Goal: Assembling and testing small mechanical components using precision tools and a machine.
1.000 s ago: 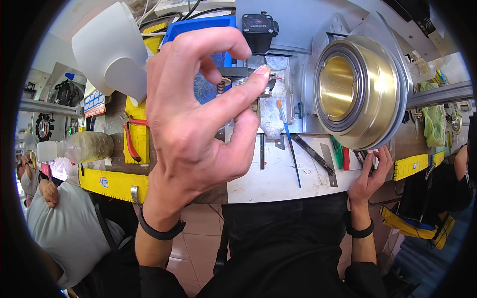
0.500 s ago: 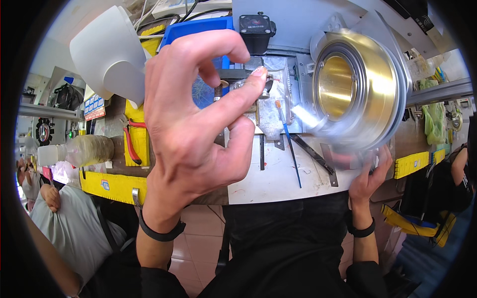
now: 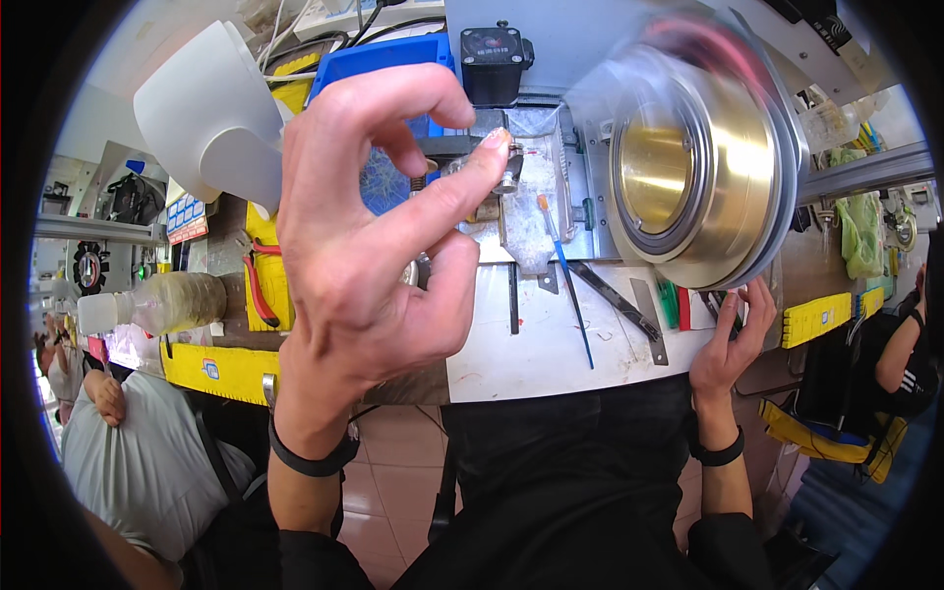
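My left hand (image 3: 379, 236) is raised over the bench, back toward me. Its fingers bend and stand apart, with nothing visible between them. One outstretched fingertip is over or against small metal parts of a fixture (image 3: 531, 221); contact cannot be told. At right, a brass-coloured drum (image 3: 728, 162) on a grey disc has motion blur along its upper side. Below it is my right hand (image 3: 730, 344), fingers apart and fingertips at the disc's lower edge; touch is unclear. A thin blue brush (image 3: 568, 285) lies between the hands.
Red-handled pliers (image 3: 258, 280) and a plastic bottle (image 3: 167, 303) lie left. Behind are a blue bin (image 3: 393, 57), a black box (image 3: 494, 64) and a white curved shell (image 3: 211, 108). A black strip (image 3: 615, 300) lies on the white board (image 3: 501, 369). People sit at both sides.
The blur has passed from the drum's lower side to its upper side, uncovering green and red items near my right hand. My left hand appears slightly farther left.
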`<action>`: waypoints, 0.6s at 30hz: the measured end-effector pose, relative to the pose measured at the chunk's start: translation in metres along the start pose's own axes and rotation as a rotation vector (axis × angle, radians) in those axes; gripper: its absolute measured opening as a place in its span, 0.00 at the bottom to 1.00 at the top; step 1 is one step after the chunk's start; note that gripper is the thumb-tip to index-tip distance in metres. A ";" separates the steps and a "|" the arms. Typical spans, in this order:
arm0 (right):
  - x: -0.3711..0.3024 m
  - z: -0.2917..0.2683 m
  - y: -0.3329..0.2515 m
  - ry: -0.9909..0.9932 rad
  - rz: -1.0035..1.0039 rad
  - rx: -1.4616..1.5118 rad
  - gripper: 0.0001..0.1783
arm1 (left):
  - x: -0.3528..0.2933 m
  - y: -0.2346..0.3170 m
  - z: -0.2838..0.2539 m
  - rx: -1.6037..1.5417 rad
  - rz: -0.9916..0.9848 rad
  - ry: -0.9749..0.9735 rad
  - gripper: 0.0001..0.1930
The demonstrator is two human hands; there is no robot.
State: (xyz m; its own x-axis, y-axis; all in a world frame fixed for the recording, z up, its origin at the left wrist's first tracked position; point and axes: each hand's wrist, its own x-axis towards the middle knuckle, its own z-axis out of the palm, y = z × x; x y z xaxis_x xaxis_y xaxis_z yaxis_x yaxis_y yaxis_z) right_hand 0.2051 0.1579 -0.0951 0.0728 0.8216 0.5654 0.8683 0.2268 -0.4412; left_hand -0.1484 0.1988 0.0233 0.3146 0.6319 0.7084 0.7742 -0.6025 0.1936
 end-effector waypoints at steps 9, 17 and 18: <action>0.000 0.000 -0.003 0.011 0.013 0.006 0.19 | -0.001 -0.001 0.001 -0.042 0.009 0.006 0.31; 0.002 0.000 -0.004 0.007 0.020 0.013 0.18 | -0.002 0.001 0.002 -0.067 -0.015 0.002 0.31; 0.002 0.000 -0.003 0.007 0.015 0.001 0.18 | -0.001 0.001 0.003 -0.073 -0.013 0.010 0.31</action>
State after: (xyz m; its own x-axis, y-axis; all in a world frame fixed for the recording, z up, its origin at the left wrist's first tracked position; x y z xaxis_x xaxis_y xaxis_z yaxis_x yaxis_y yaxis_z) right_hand 0.2027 0.1592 -0.0924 0.0897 0.8212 0.5636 0.8665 0.2146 -0.4507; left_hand -0.1462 0.1985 0.0206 0.2993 0.6352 0.7120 0.7361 -0.6285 0.2512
